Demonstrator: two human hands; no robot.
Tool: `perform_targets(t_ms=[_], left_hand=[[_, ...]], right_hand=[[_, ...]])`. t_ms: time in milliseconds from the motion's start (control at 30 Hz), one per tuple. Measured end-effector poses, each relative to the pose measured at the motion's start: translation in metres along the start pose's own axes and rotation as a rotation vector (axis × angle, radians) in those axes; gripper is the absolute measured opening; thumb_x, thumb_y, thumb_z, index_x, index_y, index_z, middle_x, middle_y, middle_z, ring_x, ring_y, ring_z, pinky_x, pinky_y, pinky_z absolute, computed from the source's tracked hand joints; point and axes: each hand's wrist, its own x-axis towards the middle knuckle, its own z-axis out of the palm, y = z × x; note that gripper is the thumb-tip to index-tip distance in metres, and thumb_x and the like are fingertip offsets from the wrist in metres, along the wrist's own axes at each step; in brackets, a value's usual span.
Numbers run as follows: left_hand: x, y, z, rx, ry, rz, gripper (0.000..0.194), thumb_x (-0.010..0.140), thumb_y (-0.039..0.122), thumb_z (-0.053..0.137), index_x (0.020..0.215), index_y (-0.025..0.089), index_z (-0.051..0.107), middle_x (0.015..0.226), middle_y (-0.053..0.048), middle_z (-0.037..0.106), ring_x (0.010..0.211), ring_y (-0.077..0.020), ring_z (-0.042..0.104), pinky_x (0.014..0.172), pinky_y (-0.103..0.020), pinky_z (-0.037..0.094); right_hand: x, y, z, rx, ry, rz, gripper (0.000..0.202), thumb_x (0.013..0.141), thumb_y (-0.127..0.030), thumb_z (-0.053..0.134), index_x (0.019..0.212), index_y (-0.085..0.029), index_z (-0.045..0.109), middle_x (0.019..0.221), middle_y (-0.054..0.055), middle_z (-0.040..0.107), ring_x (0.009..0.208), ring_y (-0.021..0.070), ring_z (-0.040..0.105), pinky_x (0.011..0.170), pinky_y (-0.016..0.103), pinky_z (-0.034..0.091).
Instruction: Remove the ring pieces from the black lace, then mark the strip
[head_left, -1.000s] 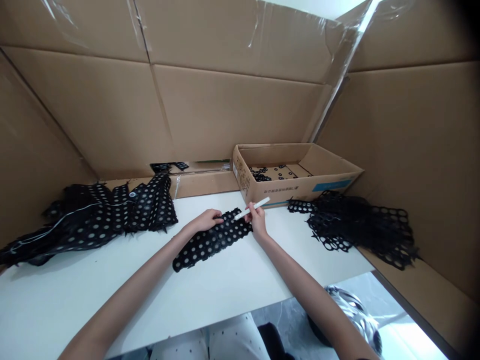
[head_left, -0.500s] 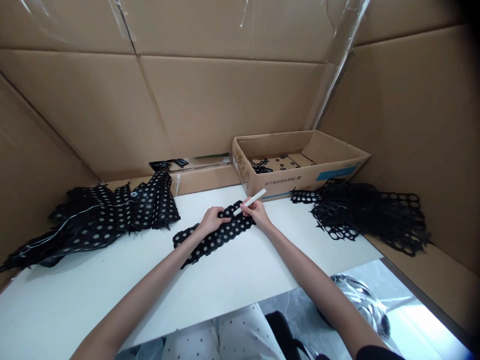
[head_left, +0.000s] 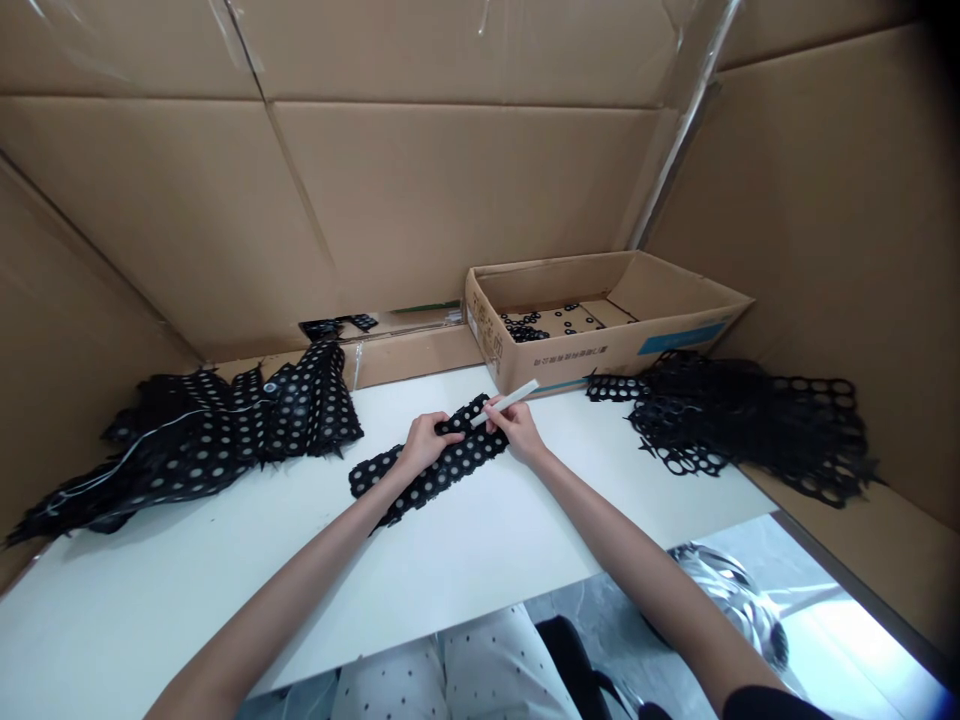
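Note:
A black strip of fabric with rows of pale dots (head_left: 442, 478) lies slantwise on the white table. My left hand (head_left: 429, 440) is closed on its upper part, thumb pointing right along the dots. In my right hand (head_left: 517, 428) is a slim white pen-like stick (head_left: 516, 396), pinched between the fingers. The stick's lower end meets the strip close to my left thumb; its other end points up and right. Whether my right fingers also grip the strip's edge is hidden.
At left is a heap of dotted black fabric (head_left: 225, 430) with a white string. A cardboard box (head_left: 600, 355) holding small black rings stands at the back right. Black netting with large holes (head_left: 742, 425) hangs over the table's right edge. Cardboard walls (head_left: 465, 190) surround the table (head_left: 247, 560).
The view has shifted slightly. Both hands keep their places on the strip, and the white stick has tipped a little flatter.

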Motion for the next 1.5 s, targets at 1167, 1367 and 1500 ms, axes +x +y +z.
perform_targets(t_ms=[1167,1367,1500], left_hand=[[-0.002,-0.007,0.009,-0.074,0.063,0.117,0.023,0.068,0.033,0.062,0.058,0.017,0.049,0.059,0.004,0.049,0.06,-0.013,0.044,0.062,-0.025,0.035],[0.001,-0.01,0.009,-0.098,0.046,0.039,0.023,0.066,0.036,0.064,0.061,0.016,0.052,0.06,0.004,0.052,0.062,-0.0144,0.047,0.064,-0.026,0.036],[0.01,-0.012,-0.006,-0.107,-0.121,0.026,0.022,0.064,0.036,0.064,0.065,0.016,0.055,0.066,0.002,0.057,0.068,-0.0173,0.053,0.066,-0.027,0.039]], right_hand=[[0.012,0.01,0.006,0.021,-0.075,0.109,0.026,0.074,-0.038,0.063,0.061,-0.017,0.057,0.046,-0.003,0.053,0.044,0.0113,0.044,0.049,0.025,0.035],[0.01,0.009,0.004,0.086,-0.048,0.108,0.024,0.076,-0.036,0.062,0.06,-0.017,0.056,0.045,-0.002,0.052,0.044,0.0111,0.043,0.049,0.025,0.032],[0.011,0.011,-0.002,0.174,0.074,0.09,0.023,0.076,-0.035,0.062,0.063,-0.017,0.057,0.046,-0.001,0.054,0.044,0.0114,0.044,0.048,0.025,0.032]])
